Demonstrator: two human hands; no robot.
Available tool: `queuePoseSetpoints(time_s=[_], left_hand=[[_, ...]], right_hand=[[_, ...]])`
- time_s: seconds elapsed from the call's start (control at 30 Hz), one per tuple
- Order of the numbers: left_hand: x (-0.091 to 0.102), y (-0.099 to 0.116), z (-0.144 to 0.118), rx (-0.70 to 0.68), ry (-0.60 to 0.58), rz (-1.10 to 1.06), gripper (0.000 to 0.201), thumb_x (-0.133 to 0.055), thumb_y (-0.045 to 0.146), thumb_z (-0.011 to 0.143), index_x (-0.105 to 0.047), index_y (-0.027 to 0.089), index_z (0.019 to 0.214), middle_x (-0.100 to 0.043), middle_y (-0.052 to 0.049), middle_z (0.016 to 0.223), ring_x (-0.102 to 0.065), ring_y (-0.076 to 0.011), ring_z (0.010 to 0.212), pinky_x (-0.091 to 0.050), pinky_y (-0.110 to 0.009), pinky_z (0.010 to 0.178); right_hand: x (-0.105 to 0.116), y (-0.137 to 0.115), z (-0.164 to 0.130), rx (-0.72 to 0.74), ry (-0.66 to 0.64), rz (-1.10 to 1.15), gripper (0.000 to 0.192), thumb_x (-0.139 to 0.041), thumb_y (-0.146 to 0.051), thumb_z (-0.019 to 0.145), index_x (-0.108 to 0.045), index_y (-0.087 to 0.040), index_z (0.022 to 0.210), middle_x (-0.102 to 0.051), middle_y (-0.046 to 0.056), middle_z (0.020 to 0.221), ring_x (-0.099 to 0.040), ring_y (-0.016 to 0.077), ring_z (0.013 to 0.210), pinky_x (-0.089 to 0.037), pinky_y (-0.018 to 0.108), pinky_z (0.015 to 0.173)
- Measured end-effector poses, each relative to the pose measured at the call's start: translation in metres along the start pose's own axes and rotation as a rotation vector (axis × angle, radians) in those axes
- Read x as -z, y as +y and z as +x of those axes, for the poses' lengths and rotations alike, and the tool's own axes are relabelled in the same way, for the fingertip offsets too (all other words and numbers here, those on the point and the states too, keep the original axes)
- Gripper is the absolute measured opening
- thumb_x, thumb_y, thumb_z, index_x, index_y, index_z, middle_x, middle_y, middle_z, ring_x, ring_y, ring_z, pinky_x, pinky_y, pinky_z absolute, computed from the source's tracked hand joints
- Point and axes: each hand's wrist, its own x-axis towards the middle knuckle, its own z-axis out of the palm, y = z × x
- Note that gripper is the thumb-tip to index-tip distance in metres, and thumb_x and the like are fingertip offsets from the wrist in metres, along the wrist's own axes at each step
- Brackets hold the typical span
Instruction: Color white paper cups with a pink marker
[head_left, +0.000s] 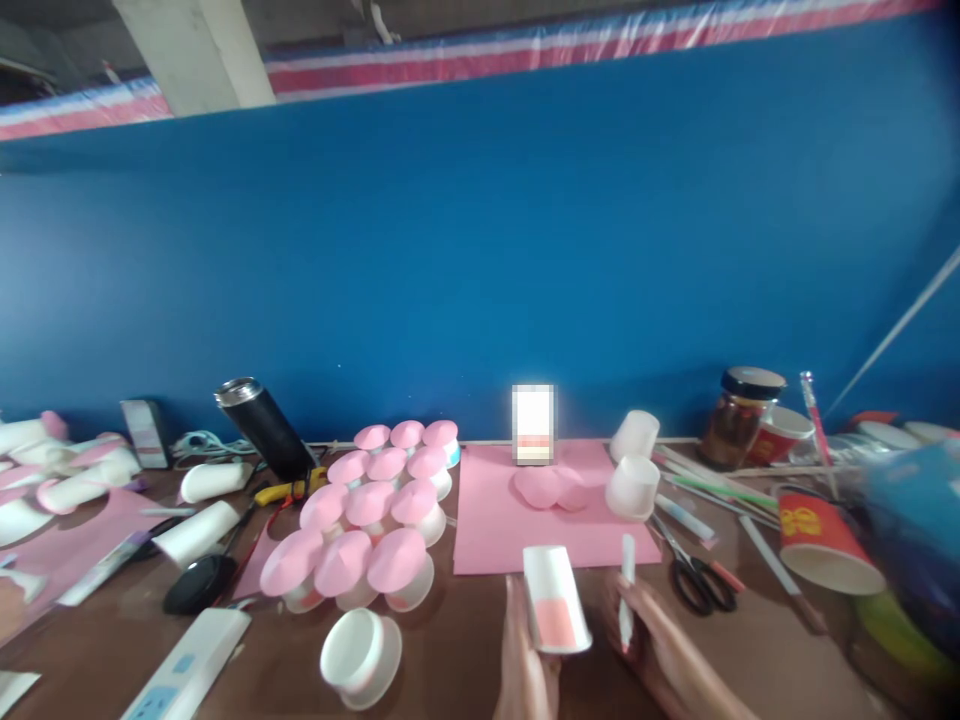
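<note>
My left hand (527, 655) is closed around a white paper cup (553, 575), held tilted on its side with an orange-pink patch near its lower end. A short gap to the right, my right hand (643, 625) grips a slim white pen-like stick (627, 590), upright between thumb and fingers. Just beyond both hands lies a pink paper sheet (487, 520), with cut pink paper rounds (551, 487) on it. Two white cups (632, 488) stand at the sheet's right side. To the left, several cups with pink cone tops (371, 502) stand in rows.
A white cup (352, 650) sits near the front edge. Black scissors (701, 583), a red paper cup (825, 545) and a lidded jar (739, 420) are at right. A black flask (266, 430), computer mouse (199, 585) and power strip (187, 665) lie left. A blue partition (480, 250) rises behind.
</note>
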Motion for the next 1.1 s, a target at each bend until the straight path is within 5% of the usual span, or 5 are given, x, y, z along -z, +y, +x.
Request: queuePoseSetpoints(time_s=[0.37, 0.67, 0.83, 1.0, 1.1], left_hand=[[-0.002, 0.01, -0.008, -0.024, 0.035, 0.079, 0.036, -0.061, 0.046, 0.076, -0.066, 0.012, 0.089, -0.07, -0.011, 0.076, -0.066, -0.0275, 0.077, -0.051, -0.039, 0.071], [0.012, 0.007, 0.007, 0.08, 0.118, 0.015, 0.053, -0.058, 0.053, 0.076, -0.059, 0.017, 0.115, -0.071, -0.011, 0.08, -0.066, -0.0312, 0.088, -0.05, -0.044, 0.077], [0.002, 0.007, -0.004, 0.161, -0.036, 0.036, 0.063, -0.055, 0.062, 0.072, -0.064, 0.011, 0.108, -0.069, -0.018, 0.091, -0.063, -0.0368, 0.095, -0.048, -0.05, 0.082], [-0.001, 0.004, -0.008, -0.215, -0.199, 0.207, 0.034, -0.065, 0.037, 0.076, -0.061, 0.021, 0.106, -0.066, -0.009, 0.105, -0.059, -0.0261, 0.103, -0.045, -0.041, 0.091], [-0.001, 0.003, -0.007, -0.254, -0.236, 0.238, 0.036, -0.065, 0.034, 0.077, -0.059, 0.018, 0.108, -0.064, -0.01, 0.107, -0.059, -0.0222, 0.101, -0.044, -0.037, 0.092]], right_hand=[[-0.023, -0.006, -0.014, 0.033, -0.043, -0.156, 0.038, -0.071, -0.051, 0.068, -0.051, -0.019, 0.06, -0.043, -0.005, 0.05, -0.037, 0.0095, 0.047, -0.033, 0.022, 0.046], [-0.022, 0.001, -0.007, 0.033, 0.006, -0.177, 0.047, -0.073, -0.059, 0.06, -0.048, -0.019, 0.057, -0.038, -0.006, 0.046, -0.032, 0.0076, 0.041, -0.027, 0.021, 0.041], [-0.021, -0.003, -0.009, 0.083, -0.038, -0.195, 0.038, -0.074, -0.048, 0.066, -0.053, -0.017, 0.06, -0.044, -0.004, 0.051, -0.037, 0.008, 0.046, -0.029, 0.02, 0.043], [-0.019, -0.008, -0.007, 0.047, -0.109, -0.122, 0.035, -0.073, -0.043, 0.07, -0.051, -0.017, 0.061, -0.042, -0.007, 0.05, -0.035, 0.0067, 0.045, -0.028, 0.018, 0.043], [-0.02, -0.009, -0.008, 0.057, -0.141, -0.1, 0.034, -0.073, -0.042, 0.071, -0.051, -0.017, 0.062, -0.043, -0.007, 0.05, -0.034, 0.0057, 0.044, -0.025, 0.018, 0.043]])
